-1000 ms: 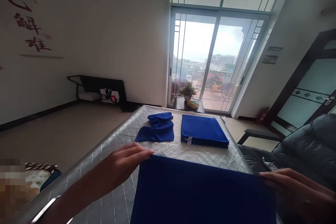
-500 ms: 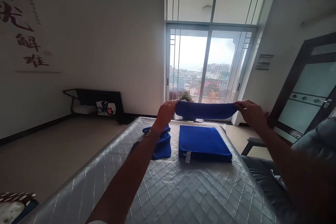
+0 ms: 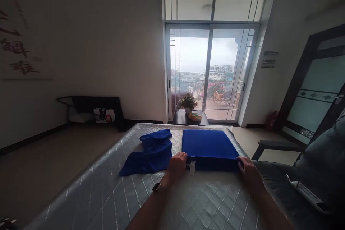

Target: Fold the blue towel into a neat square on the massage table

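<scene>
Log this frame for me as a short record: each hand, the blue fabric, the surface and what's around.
Left hand: grip closed at the near left corner of the flat blue top cloth
Right hand: grip closed at its near right corner
Underneath: squared pile of blue cloths, white tag at the front
Left of pile: crumpled blue loose cloth
Surface: silver-grey quilted covering
Beyond: green potted plant and yellow packet on a dark stand
Right side: black padded seat

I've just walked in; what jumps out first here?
The eye likely lands on the blue cloth stack at the silvery quilted cover's far end, left hand and right hand at its near corners. A rumpled cloth lies left of it. Beyond, daylight fills the glass door.
</scene>
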The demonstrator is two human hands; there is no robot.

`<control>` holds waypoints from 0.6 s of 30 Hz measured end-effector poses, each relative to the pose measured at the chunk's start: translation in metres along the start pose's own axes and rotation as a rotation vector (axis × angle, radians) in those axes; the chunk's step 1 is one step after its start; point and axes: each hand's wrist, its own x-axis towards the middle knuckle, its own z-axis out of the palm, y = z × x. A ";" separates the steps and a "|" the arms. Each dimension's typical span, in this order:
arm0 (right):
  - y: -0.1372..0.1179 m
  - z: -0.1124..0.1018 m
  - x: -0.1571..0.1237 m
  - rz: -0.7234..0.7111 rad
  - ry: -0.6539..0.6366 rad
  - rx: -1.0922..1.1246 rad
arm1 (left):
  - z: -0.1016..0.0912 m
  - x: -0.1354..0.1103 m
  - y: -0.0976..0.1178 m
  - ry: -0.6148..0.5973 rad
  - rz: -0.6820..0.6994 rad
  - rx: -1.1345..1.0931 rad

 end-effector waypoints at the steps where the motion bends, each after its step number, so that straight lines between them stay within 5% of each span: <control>1: 0.000 -0.001 -0.004 0.000 -0.003 -0.010 | -0.004 -0.001 0.001 -0.026 -0.005 0.005; 7: -0.004 -0.004 -0.001 -0.013 -0.033 -0.083 | -0.020 -0.001 0.003 -0.120 0.006 0.023; 18: 0.028 0.013 0.003 -0.108 0.001 -0.132 | -0.019 -0.001 -0.001 -0.017 0.241 0.163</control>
